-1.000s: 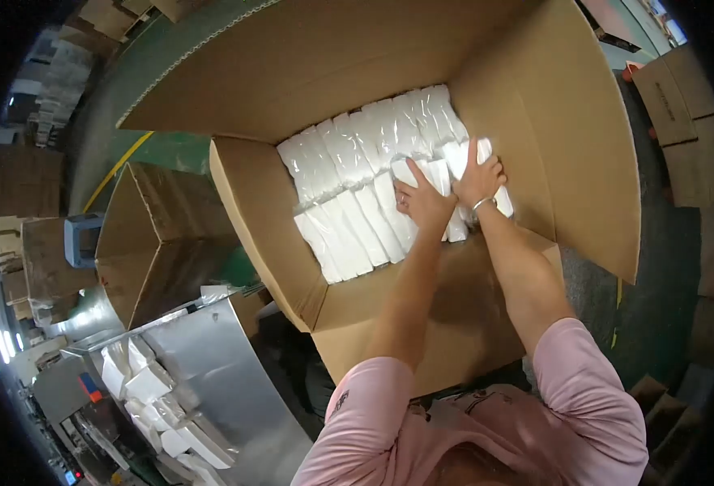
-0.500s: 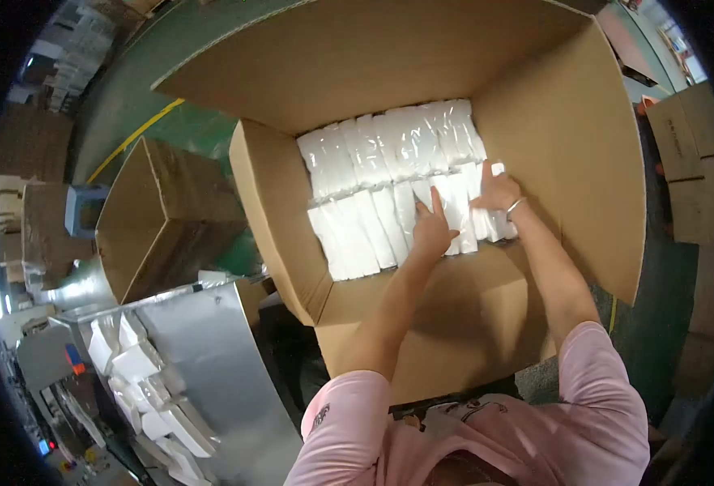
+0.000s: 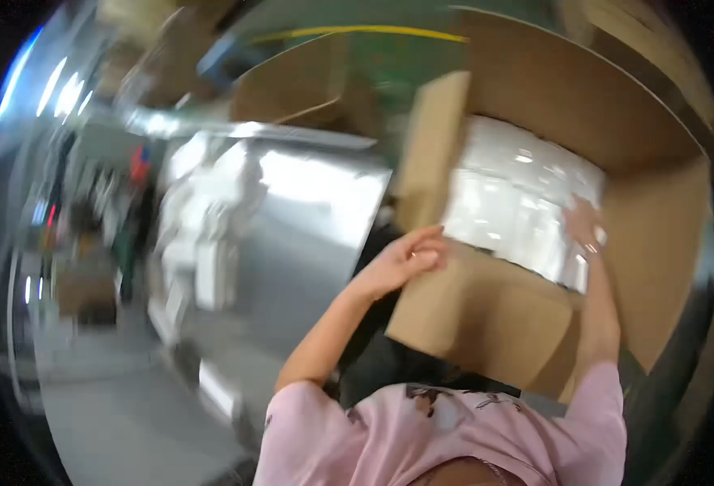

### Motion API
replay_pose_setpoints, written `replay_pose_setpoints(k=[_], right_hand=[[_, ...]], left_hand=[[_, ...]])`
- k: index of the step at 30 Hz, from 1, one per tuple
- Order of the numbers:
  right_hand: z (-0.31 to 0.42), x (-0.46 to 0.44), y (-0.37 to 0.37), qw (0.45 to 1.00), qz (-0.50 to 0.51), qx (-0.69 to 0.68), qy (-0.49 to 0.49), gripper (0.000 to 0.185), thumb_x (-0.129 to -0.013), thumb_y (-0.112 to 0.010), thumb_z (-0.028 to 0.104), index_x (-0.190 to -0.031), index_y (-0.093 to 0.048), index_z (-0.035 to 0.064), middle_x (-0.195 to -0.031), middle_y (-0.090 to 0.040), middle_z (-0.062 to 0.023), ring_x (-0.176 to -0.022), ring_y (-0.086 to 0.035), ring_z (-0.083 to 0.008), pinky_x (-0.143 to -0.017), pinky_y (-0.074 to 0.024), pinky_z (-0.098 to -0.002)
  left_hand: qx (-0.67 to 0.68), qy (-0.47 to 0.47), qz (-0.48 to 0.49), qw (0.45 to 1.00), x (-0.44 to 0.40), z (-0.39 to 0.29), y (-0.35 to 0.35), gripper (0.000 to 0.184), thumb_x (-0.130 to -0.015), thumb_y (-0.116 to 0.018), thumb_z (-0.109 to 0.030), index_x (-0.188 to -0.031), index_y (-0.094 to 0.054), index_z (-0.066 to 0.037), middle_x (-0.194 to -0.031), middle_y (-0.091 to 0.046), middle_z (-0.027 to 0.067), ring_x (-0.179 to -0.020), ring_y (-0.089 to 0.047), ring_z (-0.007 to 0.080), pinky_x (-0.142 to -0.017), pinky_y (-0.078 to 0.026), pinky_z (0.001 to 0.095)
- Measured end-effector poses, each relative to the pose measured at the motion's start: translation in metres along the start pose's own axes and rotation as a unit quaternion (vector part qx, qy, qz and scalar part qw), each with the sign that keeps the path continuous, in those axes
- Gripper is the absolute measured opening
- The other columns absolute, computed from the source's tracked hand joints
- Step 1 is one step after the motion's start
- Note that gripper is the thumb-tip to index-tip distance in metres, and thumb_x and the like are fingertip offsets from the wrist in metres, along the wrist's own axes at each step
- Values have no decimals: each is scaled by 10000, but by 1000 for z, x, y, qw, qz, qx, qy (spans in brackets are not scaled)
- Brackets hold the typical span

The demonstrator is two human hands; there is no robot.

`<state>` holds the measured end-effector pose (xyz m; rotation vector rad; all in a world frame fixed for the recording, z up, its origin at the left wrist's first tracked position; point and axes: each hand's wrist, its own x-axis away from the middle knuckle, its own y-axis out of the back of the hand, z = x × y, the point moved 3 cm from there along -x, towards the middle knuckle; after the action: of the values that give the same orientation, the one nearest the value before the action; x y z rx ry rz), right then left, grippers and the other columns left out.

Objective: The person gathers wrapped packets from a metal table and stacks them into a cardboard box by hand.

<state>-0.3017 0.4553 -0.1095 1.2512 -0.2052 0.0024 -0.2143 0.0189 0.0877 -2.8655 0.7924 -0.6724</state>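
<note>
Two rows of white, plastic-wrapped packs (image 3: 494, 202) lie inside a large open cardboard box (image 3: 656, 235) on the right. My right hand (image 3: 583, 220) rests on the packs near the right end of the front row, its fingers spread and blurred. Above the box's near left corner is my left hand (image 3: 405, 263), fingers loosely bent and apart, with nothing seen in them. To its left, more white packs (image 3: 215, 211) are heaped on a shiny metal table (image 3: 308, 235).
Another open cardboard box (image 3: 292, 89) stands behind the metal table. A yellow line (image 3: 365, 31) crosses the green floor at the back. Blurred equipment (image 3: 89, 219) and bright lights fill the far left.
My view has swung left, so the box now sits further right. My left hand has lifted off the packs and moved left out of the box. My right hand stays on the packs.
</note>
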Motion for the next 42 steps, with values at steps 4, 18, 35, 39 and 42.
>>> replay_pose_setpoints(k=[4, 18, 35, 39, 42], right_hand=[[-2, -22, -22, 989, -74, -121, 48, 461, -903, -537, 314, -1264, -495, 31, -1258, -500, -176, -1132, -497, -297, -979, -368, -380], [549, 220, -34, 815, 30, -78, 573, 574, -695, -716, 214, -1220, -511, 105, -1213, -465, -244, -1089, -459, -392, -931, -378, -450], [646, 138, -54, 835, -155, -139, 510, 611, -807, -599, 215, -1321, -347, 1, -1275, -369, -222, -1157, -376, -384, -983, -301, -467], [692, 72, -56, 809, -197, -192, 519, 607, -801, -606, 226, -1312, -363, 7, -1274, -384, -204, -1169, -379, -370, -994, -308, -454], [756, 29, -40, 765, -211, -254, 553, 628, -783, -626, 256, -1310, -377, 21, -1266, -398, -197, -1156, -405, -365, -994, -333, -422]], left_hand=[[-26, -27, -405, 914, 183, 20, 98, 522, -886, -578, -294, -1296, -424, -9, -1062, -582, 107, -931, -585, 185, -825, -467, 315], [-297, 282, -776, 479, 558, 238, 201, 619, -861, -504, -407, -1376, -348, -102, -1395, -311, 228, -1206, -390, 425, -975, -338, 512], [-463, -94, -737, 484, 332, -7, 461, 522, -820, -599, -312, -1252, -480, -43, -1262, -455, 182, -1208, -357, 371, -1003, -228, 530], [-502, -61, -699, 505, 278, -65, 535, 508, -840, -563, -351, -1250, -488, -60, -1247, -507, 183, -1216, -405, 353, -1000, -236, 549], [-439, -36, -700, 562, 257, -87, 575, 515, -854, -537, -379, -1259, -476, -67, -1253, -513, 191, -1207, -443, 340, -991, -242, 571]])
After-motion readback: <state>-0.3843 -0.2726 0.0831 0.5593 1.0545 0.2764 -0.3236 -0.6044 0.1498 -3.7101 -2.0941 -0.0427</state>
